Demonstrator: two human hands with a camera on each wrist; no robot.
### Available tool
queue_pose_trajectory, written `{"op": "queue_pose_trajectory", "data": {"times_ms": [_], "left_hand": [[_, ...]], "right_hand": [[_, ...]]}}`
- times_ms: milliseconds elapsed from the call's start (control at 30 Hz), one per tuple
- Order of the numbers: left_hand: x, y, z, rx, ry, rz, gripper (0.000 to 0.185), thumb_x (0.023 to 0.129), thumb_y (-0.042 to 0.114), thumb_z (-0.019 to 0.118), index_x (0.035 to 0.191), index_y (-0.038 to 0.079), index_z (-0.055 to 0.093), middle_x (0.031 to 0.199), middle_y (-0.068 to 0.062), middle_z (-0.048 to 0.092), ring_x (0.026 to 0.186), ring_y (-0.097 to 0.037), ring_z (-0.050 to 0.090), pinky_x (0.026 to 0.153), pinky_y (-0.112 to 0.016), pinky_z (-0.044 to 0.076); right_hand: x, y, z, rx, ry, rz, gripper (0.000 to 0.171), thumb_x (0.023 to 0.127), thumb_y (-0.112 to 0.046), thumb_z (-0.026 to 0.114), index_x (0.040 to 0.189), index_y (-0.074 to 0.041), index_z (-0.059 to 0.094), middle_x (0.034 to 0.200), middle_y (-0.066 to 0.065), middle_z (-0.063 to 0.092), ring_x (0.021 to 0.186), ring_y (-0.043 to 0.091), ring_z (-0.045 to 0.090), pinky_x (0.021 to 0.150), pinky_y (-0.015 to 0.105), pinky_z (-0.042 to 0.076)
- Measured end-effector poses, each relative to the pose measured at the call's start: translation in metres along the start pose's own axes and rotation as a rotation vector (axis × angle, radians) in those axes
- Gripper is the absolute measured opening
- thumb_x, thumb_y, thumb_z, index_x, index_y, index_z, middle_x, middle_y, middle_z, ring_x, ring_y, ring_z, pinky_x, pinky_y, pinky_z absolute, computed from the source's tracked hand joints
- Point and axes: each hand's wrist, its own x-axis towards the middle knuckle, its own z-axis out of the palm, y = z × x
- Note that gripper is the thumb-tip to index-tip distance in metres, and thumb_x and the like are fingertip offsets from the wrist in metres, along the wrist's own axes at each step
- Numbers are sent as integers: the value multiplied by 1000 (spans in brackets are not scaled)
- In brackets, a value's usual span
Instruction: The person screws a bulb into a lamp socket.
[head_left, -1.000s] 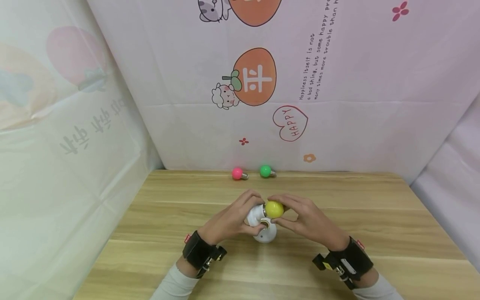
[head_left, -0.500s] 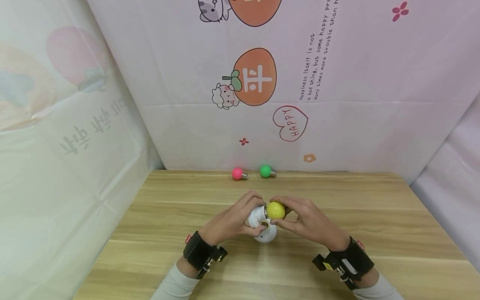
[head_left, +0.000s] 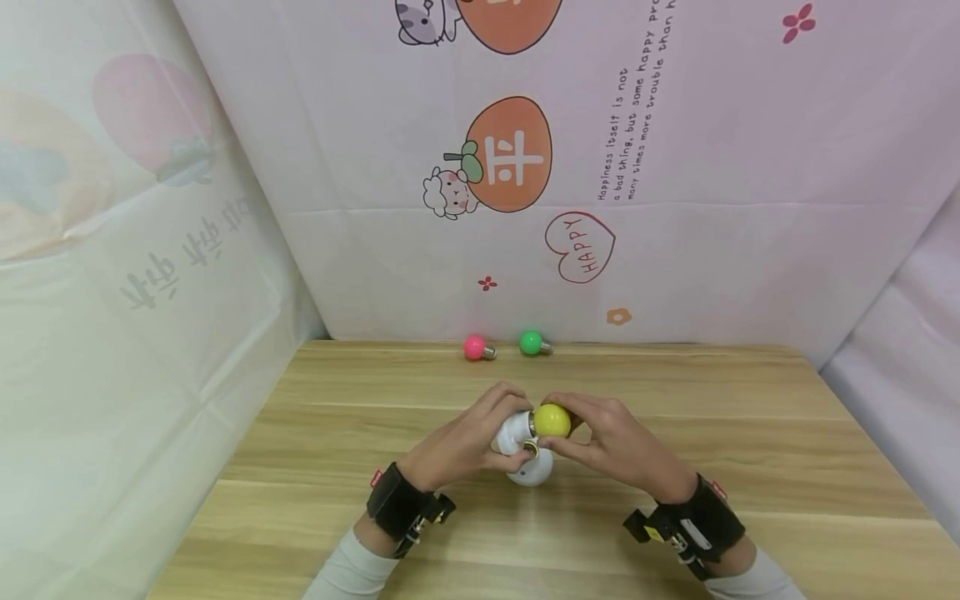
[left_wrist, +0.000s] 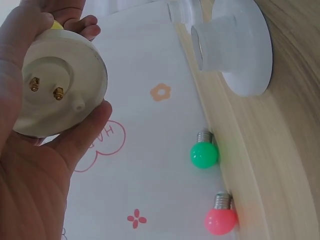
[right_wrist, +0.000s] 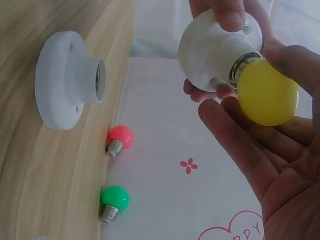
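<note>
My left hand (head_left: pixel 468 437) grips a white lamp socket (head_left: pixel 513 430), held just above the table; its back with two brass pins shows in the left wrist view (left_wrist: pixel 57 92). A yellow bulb (head_left: pixel 551 420) sits with its metal base in that socket (right_wrist: pixel 215 50). My right hand (head_left: pixel 600 437) curls its fingers round the yellow bulb (right_wrist: pixel 265 92). Under the hands a second white socket (head_left: pixel 530 471) stands on the table with nothing in it (right_wrist: pixel 67 87).
A pink bulb (head_left: pixel 474 347) and a green bulb (head_left: pixel 531 342) lie side by side at the far edge of the wooden table (head_left: pixel 360 433), against the printed cloth backdrop. More cloth walls close in the left and right sides.
My right hand's fingers have shifted slightly round the yellow bulb. The left hand, both sockets and the far bulbs stay where they were.
</note>
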Motion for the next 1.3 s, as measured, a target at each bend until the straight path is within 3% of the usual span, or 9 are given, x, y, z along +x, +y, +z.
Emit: {"op": "queue_pose_trajectory", "data": {"times_ms": [267,467,600,867,1133,1300], "left_hand": [[0,-1,-3,0,32,3,54,95,31,81,137,11,54,135,-1,51,117,-10,54,94,-16,54],[0,-1,-4,3,9,-48,53,99,34,77,141,11,54,139,-1,50,118,-9,54,93,-17,55],[0,-1,-4,29,4,-61,52,100,35,75,141,10,54,141,-2,50,124,-10,53,101,-21,54],[1,-2,-3,44,31,-25,53,100,36,75,142,10,54,142,-2,56,131,-13,54,114,-28,50],[3,-2,-1,2,25,-46,48,103,36,72,141,13,55,138,1,59,129,-10,55,112,-29,51],[3,0,-1,-47,23,-62,45,103,34,72,139,14,55,133,2,59,124,-9,56,108,-34,54]], "right_hand": [[2,0,2,-11,33,-6,46,89,-18,87,129,-5,68,113,-1,76,91,4,69,78,18,60],[2,-3,1,-59,66,8,53,85,-20,91,132,-7,69,126,3,71,100,9,69,83,23,61],[2,-4,2,-77,71,25,58,84,-20,92,137,-11,69,133,4,62,113,14,67,92,25,61],[2,-1,8,-38,63,-26,63,82,-7,91,138,-7,62,135,5,64,114,16,67,92,36,63],[2,-3,12,-78,40,-68,58,82,-6,90,135,-14,66,137,6,59,120,19,66,102,22,56],[2,-3,14,-104,43,-87,59,84,-5,89,138,-16,66,137,7,57,122,22,64,100,22,57]]}}
